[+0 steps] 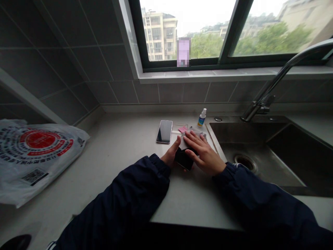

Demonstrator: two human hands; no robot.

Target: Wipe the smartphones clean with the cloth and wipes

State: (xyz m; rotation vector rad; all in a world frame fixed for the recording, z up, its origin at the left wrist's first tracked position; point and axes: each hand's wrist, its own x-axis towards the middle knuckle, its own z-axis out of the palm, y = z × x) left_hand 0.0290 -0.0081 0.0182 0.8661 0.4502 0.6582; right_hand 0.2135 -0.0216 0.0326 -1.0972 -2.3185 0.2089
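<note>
My left hand is closed round the side of a black smartphone, its thumb along the near edge and its other fingers mostly underneath. Across the upper part of this phone lies a light grey cloth, partly covered by my right hand. The fingers of that hand are stretched out flat over the cloth, and its thumb reaches over the dark glass. Just beyond my left hand, a second smartphone rests on the counter. A small pink piece and a white-capped bottle with a blue and yellow label are behind the cloth.
To the right is a steel sink with a curved chrome faucet. A white plastic bag with red print occupies the left of the pale counter. Behind are the tiled wall and a window; a blurred pinkish patch shows at its sill.
</note>
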